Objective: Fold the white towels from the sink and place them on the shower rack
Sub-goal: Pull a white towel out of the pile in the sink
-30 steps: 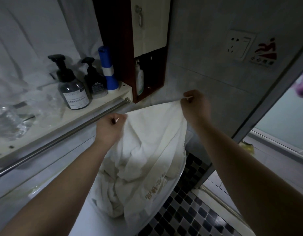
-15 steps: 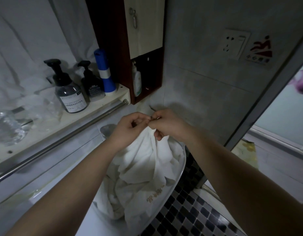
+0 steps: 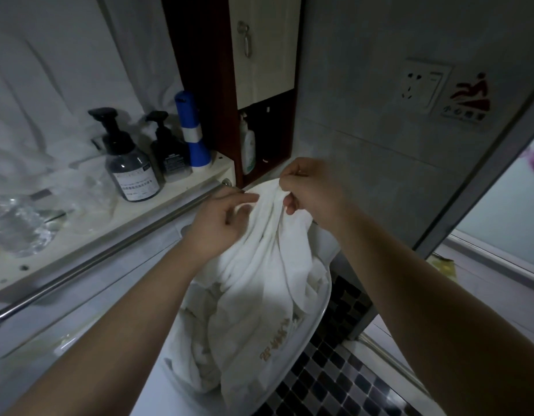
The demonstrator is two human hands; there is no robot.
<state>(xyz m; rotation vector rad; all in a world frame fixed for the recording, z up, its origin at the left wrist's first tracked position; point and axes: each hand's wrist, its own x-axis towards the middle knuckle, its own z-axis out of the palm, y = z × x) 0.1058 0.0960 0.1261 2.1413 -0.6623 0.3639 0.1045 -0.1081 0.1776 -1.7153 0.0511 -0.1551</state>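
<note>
Currently both hands are up, close together over the sink. My left hand: thumb and forefinger pinch the top edge of one white towel. My right hand: same edge pinched just beside it, remaining fingers curled under.

Towel hangs bunched down into the basin, gold lettering low on it. More white cloth heaped beneath; how many towels, cannot tell.

Shelf on my left: two black pump bottles, one blue-and-white cylinder, crumpled clear plastic. One metal rail under the shelf's front edge. One pale bottle in the open niche of the dark wood cabinet.

Grey tiled wall ahead: one socket, one red slip sign. Dark mosaic floor right of the sink rim, open room there; shelf and rail close on my left
</note>
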